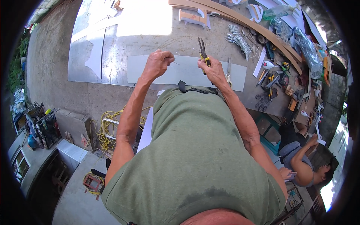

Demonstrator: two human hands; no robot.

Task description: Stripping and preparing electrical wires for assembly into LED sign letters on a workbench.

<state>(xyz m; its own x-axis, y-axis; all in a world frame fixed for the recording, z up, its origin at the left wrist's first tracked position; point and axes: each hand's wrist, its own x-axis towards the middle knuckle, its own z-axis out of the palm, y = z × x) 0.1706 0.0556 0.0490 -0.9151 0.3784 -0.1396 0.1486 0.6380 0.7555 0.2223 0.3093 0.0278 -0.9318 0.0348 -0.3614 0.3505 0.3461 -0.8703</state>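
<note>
My right hand (213, 71) is wrapped round pliers (206, 58) with yellow and black handles, their long jaws pointing away from me. To its left, my closed left hand (159, 63) pinches a short thin strand (176, 63), perhaps wire, too fine to make out well. Both hands are over a grey rectangular sheet (183, 73) along the near edge of the metal-topped table (150, 45). Beside my right wrist lies a long, narrow tool with pale handles (229, 77), partly hidden by my arm.
White cut sheet (95, 56) covers the table's left. Long brown strips (247, 24), a rope bundle (240, 41) and a letter-shaped piece (195, 18) lie farther back. Tools and dark gloves (265, 99) crowd the right. A co-worker (300, 161) is at lower right; yellow cable (108, 122) lies lower left.
</note>
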